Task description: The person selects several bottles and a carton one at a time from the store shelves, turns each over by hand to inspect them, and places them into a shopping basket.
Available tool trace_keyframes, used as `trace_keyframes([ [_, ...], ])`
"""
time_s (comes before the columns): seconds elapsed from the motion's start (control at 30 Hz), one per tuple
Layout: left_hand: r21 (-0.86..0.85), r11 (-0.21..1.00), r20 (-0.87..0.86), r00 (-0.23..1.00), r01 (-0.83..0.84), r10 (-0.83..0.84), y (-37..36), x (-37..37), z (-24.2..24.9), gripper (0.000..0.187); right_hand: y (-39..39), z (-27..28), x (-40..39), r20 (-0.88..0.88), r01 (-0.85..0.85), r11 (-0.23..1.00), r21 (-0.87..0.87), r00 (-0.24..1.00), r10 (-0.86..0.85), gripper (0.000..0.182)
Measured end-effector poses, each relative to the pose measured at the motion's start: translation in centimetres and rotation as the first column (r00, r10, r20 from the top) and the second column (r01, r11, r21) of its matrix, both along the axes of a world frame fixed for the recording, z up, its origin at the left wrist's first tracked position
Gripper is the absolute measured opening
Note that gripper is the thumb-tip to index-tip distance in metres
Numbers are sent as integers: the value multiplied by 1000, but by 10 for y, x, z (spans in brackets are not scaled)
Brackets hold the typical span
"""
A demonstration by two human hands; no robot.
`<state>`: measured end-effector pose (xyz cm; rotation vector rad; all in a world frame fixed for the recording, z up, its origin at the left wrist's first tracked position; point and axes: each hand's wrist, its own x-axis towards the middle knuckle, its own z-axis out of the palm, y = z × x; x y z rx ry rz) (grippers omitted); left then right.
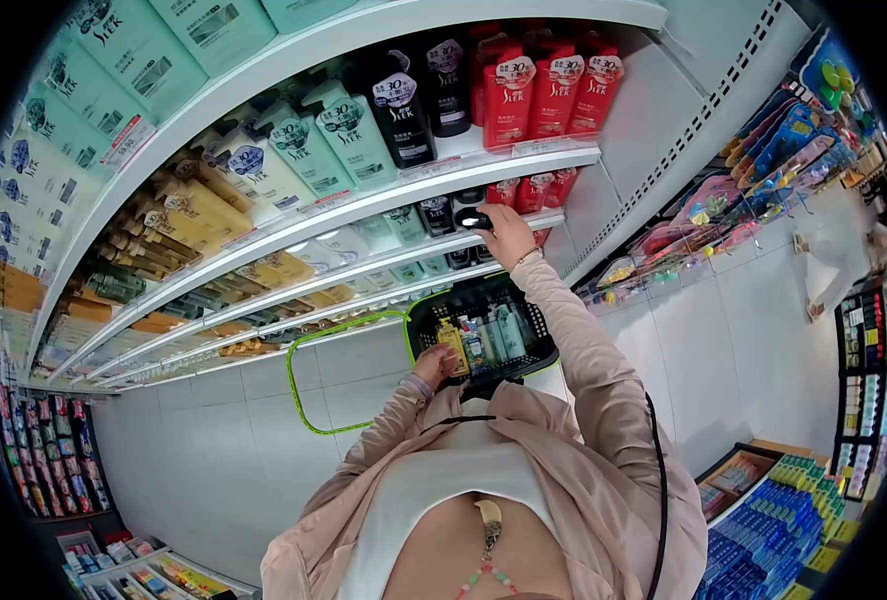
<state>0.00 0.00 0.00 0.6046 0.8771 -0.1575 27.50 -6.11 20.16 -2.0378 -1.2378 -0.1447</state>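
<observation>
My right hand point(508, 237) is closed on a black bottle point(475, 218), held in front of the lower shelf beside small red and black bottles. My left hand point(437, 364) is at the left side of a black basket point(541, 350) with a green rim, its fingers bent against a yellow bottle point(451, 338). Inside the basket, pale green bottles point(507, 328) stand to the right of the yellow one. The basket's green handle point(296, 385) hangs out to the left.
White shelves point(553, 155) of red, black, green and yellow bottles curve across the front and left. Hanging goods point(708, 205) line the right side. Another person point(831, 262) is in the aisle at far right. Stacked blue boxes point(763, 530) stand at the lower right.
</observation>
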Motion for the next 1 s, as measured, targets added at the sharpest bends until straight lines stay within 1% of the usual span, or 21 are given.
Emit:
trace_keyframes([
  [0.03, 25, 998, 8, 999, -54, 53, -2, 7, 19, 32, -7, 24, -3, 22, 0, 999, 33, 1000, -1, 40],
  [0.07, 48, 993, 17, 994, -109, 108, -2, 15, 26, 31, -14, 48, -4, 78, -55, 994, 91, 996, 48, 36],
  [0.1, 87, 995, 84, 996, -49, 42, -1, -2, 26, 34, -22, 70, -25, 121, -76, 995, 71, 990, 67, 35],
  [0.13, 68, 996, 120, 992, -48, 40, -1, 7, 43, 37, -27, 84, -29, 89, -84, 990, 109, 993, 74, 35],
  [0.17, 50, 998, 157, 987, -48, 39, -2, 18, 71, 40, -31, 97, -34, 57, -91, 985, 149, 995, 83, 36],
  [0.2, 8, 999, 211, 976, -49, 46, -2, 27, 89, 42, -35, 110, -43, -70, -69, 980, 185, 994, 84, 36],
  [0.23, -32, 998, 261, 964, -47, 54, -4, 34, 107, 44, -37, 113, -49, -340, -55, 963, 263, 929, 146, 34],
  [0.27, -37, 998, 257, 965, -41, 49, -8, 42, 129, 44, -40, 114, -53, -518, -22, 958, 284, 838, 172, 32],
  [0.3, -161, 987, 373, 926, 4, 57, -14, 50, 151, 48, -45, 114, -57, -671, 17, 954, 299, 714, 197, 30],
  [0.33, -274, 960, 479, 874, 63, 79, -18, 54, 162, 52, -46, 103, -56, -674, 25, 955, 294, 715, 189, 30],
  [0.37, -353, 924, 503, 863, 150, 52, -20, 56, 164, 58, -46, 82, -51, -660, 56, 948, 313, 730, 175, 30],
  [0.43, -330, 878, 624, 778, 346, -73, -32, 54, 206, 61, -52, 55, -51, -649, 89, 941, 326, 745, 154, 30],
  [0.5, -405, 870, 522, 852, 283, -34, -46, 49, 196, 62, -62, 38, -53, -797, 233, 933, 275, 598, 85, 31],
  [0.53, -408, 869, 533, 846, 280, -23, -52, 46, 190, 64, -68, 28, -53, -807, 240, 936, 257, 585, 72, 31],
  [0.57, -383, 875, 537, 842, 296, -50, -56, 44, 180, 65, -74, 18, -53, -808, 243, 936, 255, 586, 68, 31],
  [0.63, -411, 851, 537, 841, 328, -65, -59, 40, 180, 64, -85, 13, -64, -888, 331, 905, 266, 451, 96, 30],
  [0.7, -416, 848, 526, 848, 328, -70, -62, 38, 178, 64, -93, 10, -69, -892, 344, 893, 290, 435, 122, 29],
  [0.77, -417, 847, 515, 853, 330, -78, -64, 38, 176, 64, -98, 8, -72, -899, 366, 865, 343, 396, 189, 29],
  [1.0, -404, 848, 536, 840, 343, -84, -70, 38, 180, 65, -102, 6, -72, -891, 348, 885, 310, 432, 142, 30],
])
